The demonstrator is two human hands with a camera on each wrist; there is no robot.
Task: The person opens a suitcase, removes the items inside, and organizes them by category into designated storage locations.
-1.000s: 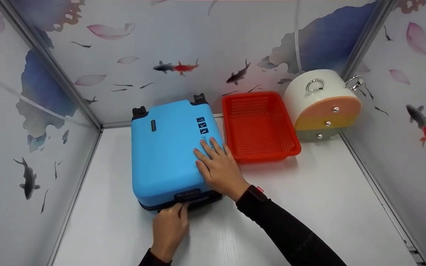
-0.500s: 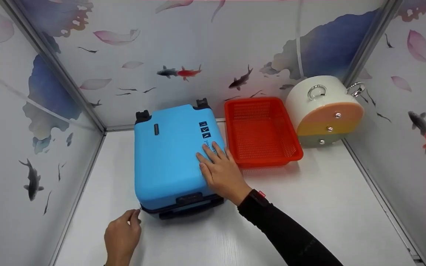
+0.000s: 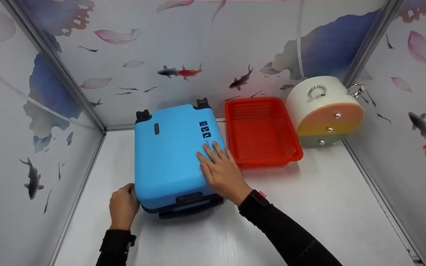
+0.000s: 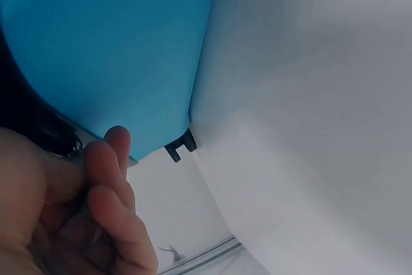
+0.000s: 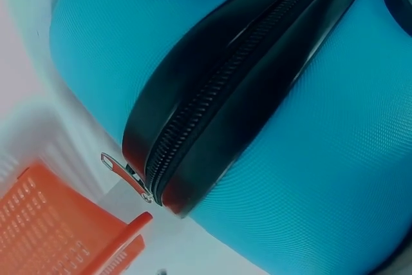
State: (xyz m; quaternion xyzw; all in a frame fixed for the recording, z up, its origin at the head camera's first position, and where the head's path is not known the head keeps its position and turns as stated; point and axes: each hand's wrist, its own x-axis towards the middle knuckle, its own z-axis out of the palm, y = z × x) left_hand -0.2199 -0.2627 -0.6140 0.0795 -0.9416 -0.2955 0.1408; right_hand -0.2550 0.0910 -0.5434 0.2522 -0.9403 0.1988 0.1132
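Observation:
A light blue hard-shell suitcase lies flat on the white table, its wheels toward the back wall. My left hand is at its near left side. In the left wrist view, thumb and curled fingers pinch a zipper pull, of which only a bit of metal shows. My right hand rests on the suitcase's top near the right edge, fingers spread. The right wrist view shows the black-edged zipper and another metal zipper pull hanging at a corner; the right hand is out of that view.
Right of the suitcase stands a red plastic basket. Beside it, in the back right corner, is a white rounded box with striped drawers and ring handles. Patterned panels close in the table at the back and both sides.
My left hand has moved from the suitcase's front middle, round the near left corner, and up along the left side. The right hand stays on top. The view has shifted slightly.

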